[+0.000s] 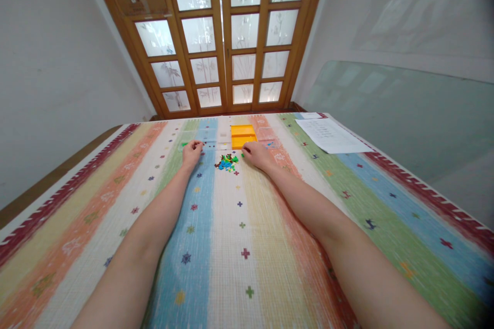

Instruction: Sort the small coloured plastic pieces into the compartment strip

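Observation:
My left hand is closed in a pinch over a clear plastic tray with a few dark bits in it. What its fingertips hold is too small to make out. On the right, my right hand has its fingers pressed together at the front edge of a yellow two-part box. A green bit shows right by those fingertips, though I cannot tell if it is gripped. Between the hands lies a loose pile of small plastic pieces in blue, green, brown and yellow-green.
Another clear tray with blue bits is right of the yellow box. Printed paper sheets lie at the back right of the striped tablecloth. Beyond the table stand wood-framed glass doors; a glass panel leans at right.

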